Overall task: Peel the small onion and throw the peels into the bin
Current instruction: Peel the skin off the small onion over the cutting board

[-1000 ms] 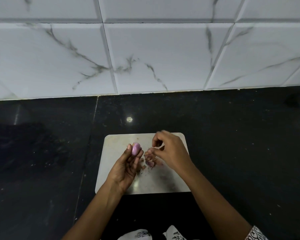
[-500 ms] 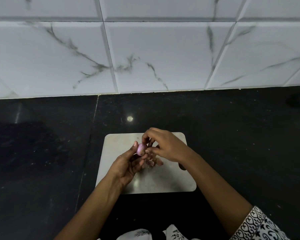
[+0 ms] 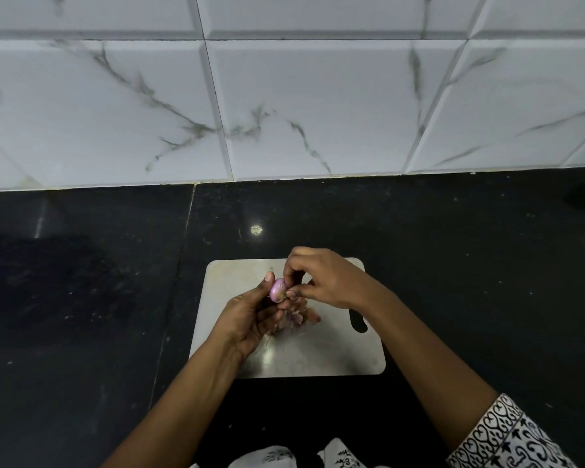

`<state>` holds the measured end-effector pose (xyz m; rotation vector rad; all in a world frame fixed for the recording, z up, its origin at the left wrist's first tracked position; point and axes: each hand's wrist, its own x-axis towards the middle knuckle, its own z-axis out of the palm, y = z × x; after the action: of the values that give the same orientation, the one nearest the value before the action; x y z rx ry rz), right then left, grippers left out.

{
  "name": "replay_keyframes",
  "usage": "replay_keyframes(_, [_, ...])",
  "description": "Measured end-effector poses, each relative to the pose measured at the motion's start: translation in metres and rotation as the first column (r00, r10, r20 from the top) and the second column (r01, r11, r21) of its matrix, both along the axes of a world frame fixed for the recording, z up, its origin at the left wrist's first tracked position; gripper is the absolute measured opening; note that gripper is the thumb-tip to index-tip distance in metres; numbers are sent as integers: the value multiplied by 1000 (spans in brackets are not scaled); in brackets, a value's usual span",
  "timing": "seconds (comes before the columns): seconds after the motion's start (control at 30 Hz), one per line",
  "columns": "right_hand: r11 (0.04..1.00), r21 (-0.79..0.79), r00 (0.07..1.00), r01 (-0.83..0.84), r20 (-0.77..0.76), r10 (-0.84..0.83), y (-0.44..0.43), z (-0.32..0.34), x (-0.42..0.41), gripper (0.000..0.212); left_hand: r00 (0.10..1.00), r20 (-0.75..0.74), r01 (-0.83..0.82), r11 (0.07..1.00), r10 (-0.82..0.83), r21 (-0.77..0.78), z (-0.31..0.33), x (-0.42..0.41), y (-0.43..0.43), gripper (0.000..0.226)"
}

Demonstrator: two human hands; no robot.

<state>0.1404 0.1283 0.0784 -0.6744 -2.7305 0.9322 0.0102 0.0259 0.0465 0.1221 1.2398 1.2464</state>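
We count: 1 small onion. 2 hands: 1 left hand, 1 right hand. 1 steel-grey cutting board with 1 handle slot. 1 heap of peels, pieces too jumbled for us to count. 1 patterned sleeve. 2 black countertop slabs, 1 seam between them. Wall tiles run off frame, no firm count.

Small onion: one, pink-purple, glossy. Held in the fingertips of my left hand, with my right hand pinching its side.
Peels: small heap of pinkish-brown scraps on the cutting board, just below the onion.
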Motion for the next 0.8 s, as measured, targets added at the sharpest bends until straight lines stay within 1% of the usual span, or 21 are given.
replay_keyframes(0.1, [998, -27, 998, 50, -24, -50, -4, 1, 0, 23, 1000, 10, -15, 1000, 15, -9, 1, 0, 0, 30])
replay_keyframes(0.17, [997, -41, 997, 72, -29, -73, -7, 1, 0, 25, 1000, 10, -11, 1000, 11, -4, 2, 1, 0, 30])
replay_keyframes(0.33, [988, -96, 992, 124, -21, -126, -9, -1, 2, 21, 1000, -5, -2, 1000, 2, 14, 2, 3, -2, 30])
replay_keyframes(0.43, [984, -126, 990, 129, -41, -135, -12, -3, 1, 15, 999, -28, -17, 1000, 17, 25, 1, 3, -1, 30])
replay_keyframes(0.53, [971, -171, 981, 170, -65, -183, -13, -4, 1, 12, 999, -44, -11, 1000, 12, 26, 2, 2, 0, 31])
replay_keyframes(0.7, [975, -126, 967, 180, -159, -199, -15, -8, 3, 11, 1000, 8, 19, 1000, -19, 0, 4, 1, -2, 30])
replay_keyframes(0.73, [978, -97, 962, 187, -182, -202, -17, -10, 3, 11, 1000, 24, 17, 1000, -17, -7, 4, 1, -3, 30])
replay_keyframes(0.8, [977, 17, 954, 211, -220, -202, -22, -13, 2, 11, 998, 65, 1, 1000, 1, -28, 3, 1, -3, 28])
